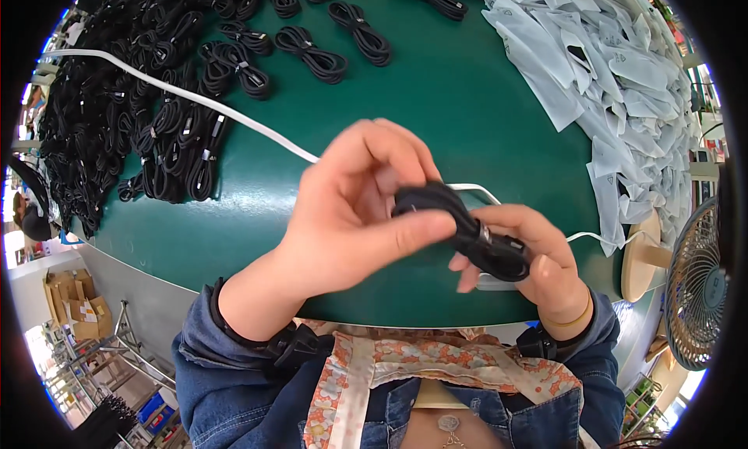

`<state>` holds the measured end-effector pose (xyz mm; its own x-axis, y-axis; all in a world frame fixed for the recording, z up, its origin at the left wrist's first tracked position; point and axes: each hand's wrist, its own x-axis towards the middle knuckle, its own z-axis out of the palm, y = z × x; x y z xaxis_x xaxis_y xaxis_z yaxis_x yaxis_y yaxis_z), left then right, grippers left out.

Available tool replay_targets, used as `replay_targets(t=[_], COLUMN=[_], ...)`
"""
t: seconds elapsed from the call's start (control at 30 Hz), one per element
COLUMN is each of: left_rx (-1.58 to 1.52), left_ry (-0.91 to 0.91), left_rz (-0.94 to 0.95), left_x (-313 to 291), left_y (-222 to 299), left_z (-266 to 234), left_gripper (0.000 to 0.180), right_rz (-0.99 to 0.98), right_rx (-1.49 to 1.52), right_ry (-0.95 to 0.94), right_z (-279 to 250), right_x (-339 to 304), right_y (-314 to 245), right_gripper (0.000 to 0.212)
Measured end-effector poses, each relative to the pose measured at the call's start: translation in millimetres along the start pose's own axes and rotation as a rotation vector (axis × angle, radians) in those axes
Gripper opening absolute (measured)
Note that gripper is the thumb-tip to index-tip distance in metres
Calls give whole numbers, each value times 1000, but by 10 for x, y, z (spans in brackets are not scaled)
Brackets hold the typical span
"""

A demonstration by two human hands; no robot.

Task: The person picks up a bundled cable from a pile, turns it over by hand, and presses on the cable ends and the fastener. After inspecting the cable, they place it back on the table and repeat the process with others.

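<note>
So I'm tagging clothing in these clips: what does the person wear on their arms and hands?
Both hands are bare, with no gloves. The left hand comes out of a blue denim sleeve with a black strap and buckle at the wrist. The right hand has a thin yellowish band at the wrist, a black strap and the same denim.
</note>
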<state>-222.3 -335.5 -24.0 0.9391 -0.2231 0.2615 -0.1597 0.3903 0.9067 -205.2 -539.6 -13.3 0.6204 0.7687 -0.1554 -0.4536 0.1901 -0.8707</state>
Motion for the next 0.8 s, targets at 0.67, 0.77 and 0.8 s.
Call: replay_targets(t=[0.67,0.77,0.8], left_rx=[-172,-143,-122], left_ry=[-32,-16,-8], left_rz=[52,36,21], left_x=[-12,-28,-25], left_y=[-28,-8,-7], left_z=[-21,-17,-16], left_gripper=[51,50,49], right_rz=[-103,-105,-105], right_rx=[136,194,194], right_ry=[84,79,82], right_z=[-77,-91,-99], right_x=[-25,-36,-46], right_y=[17,32,37], right_gripper=[47,50,50])
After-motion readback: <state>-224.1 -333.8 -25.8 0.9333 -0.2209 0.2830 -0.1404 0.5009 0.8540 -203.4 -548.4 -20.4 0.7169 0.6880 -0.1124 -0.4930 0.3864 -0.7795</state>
